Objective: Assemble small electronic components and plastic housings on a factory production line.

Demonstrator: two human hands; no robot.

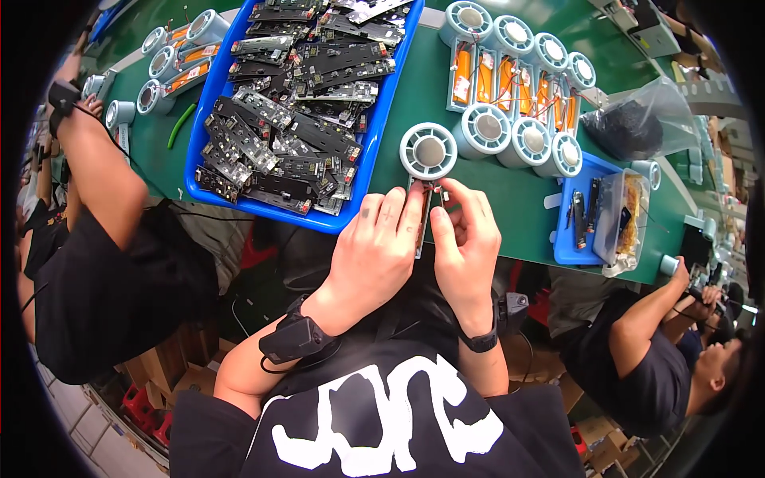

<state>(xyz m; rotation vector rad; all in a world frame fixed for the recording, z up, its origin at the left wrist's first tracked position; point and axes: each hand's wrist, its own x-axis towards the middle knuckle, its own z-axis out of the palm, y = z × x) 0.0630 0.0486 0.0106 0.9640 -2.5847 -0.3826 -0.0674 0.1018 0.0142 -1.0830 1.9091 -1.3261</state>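
Observation:
A light blue handheld fan housing [429, 151] with a round spoked grille lies in front of me at the table's near edge. My left hand [369, 255] covers the narrow body below the grille, fingers closed against it and gripping it. Beside it, my right hand [468, 239] is closed with thumb and forefinger near the other side of the body, close to a small red and white part [440, 190] below the grille. What exactly lies between those fingertips is too small to make out. Much of the body is hidden by my hands.
A blue tray [374, 163] heaped with black circuit boards [327, 68] stands at left. More fan housings [486, 130] with orange batteries [462, 76] sit at right. Beyond are a blue bin [575, 255] and a plastic bag [637, 123]. Co-workers sit on both sides.

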